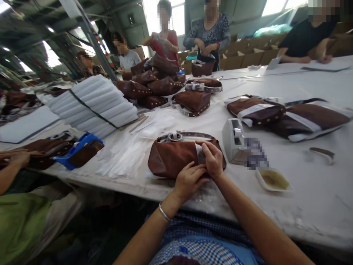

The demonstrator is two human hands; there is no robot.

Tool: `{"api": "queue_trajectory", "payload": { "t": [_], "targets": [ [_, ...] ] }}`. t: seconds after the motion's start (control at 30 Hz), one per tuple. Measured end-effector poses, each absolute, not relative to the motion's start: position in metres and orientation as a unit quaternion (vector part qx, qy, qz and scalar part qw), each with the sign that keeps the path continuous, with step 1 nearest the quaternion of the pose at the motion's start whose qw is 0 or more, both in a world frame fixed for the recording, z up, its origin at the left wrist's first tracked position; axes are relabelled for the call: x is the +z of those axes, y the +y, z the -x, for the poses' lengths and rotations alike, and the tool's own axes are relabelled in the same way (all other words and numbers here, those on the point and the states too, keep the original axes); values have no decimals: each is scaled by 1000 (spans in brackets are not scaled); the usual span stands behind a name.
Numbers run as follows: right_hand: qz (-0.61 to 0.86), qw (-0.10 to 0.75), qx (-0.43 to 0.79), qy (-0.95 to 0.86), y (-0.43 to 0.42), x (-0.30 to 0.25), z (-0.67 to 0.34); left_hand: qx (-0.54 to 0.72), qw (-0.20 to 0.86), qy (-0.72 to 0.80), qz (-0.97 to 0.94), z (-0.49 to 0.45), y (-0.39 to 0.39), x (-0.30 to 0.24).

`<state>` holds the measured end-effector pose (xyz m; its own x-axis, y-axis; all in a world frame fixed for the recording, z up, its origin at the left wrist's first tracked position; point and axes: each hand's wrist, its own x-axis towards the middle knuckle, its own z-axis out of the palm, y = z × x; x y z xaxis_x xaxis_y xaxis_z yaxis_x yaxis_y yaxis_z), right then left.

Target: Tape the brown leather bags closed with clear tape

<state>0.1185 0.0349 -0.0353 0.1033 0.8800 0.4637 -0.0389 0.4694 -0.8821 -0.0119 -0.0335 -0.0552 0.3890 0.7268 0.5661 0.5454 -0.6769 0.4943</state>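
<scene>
Bag point(172, 156) on the worktop point(311, 191), close to its edge; right hand point(213, 158), grip pinched on the strip point(200, 156); left hand point(190, 181) against the bag, grip unclear. An uneven tug could skew that strip!

We find a bag workshop: brown bags point(165, 86) heaped beyond the left hand point(189, 181), a strapped white stack point(92, 106) to its left, a tape dispenser point(229, 141) right of the right hand point(213, 159), and, beyond both, workers point(208, 32) at a long table point(311, 191) and cardboard boxes point(253, 58).
</scene>
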Motion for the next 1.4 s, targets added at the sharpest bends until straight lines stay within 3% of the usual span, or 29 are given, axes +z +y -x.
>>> {"api": "queue_trajectory", "payload": {
  "t": [0.23,0.33,0.5,0.67,0.73,1.4],
  "targets": [
    [324,638,469,-517,36,-31,-123,348,13,364,-864,17,-34,-75],
    [385,595,413,-572,6,-26,-147,364,10,380,-851,13,-34,-78],
    [449,447,176,-753,-70,-43,-206,379,-12,392,-838,9,-37,-79],
    [368,232,111,-893,-118,-69,-227,357,-11,396,-846,11,-37,-79],
    [363,185,98,-908,-123,-75,-224,351,-13,398,-848,11,-37,-79],
    [380,245,7,-892,-93,-79,-213,344,-30,411,-844,9,-37,-78]
  ]
}}
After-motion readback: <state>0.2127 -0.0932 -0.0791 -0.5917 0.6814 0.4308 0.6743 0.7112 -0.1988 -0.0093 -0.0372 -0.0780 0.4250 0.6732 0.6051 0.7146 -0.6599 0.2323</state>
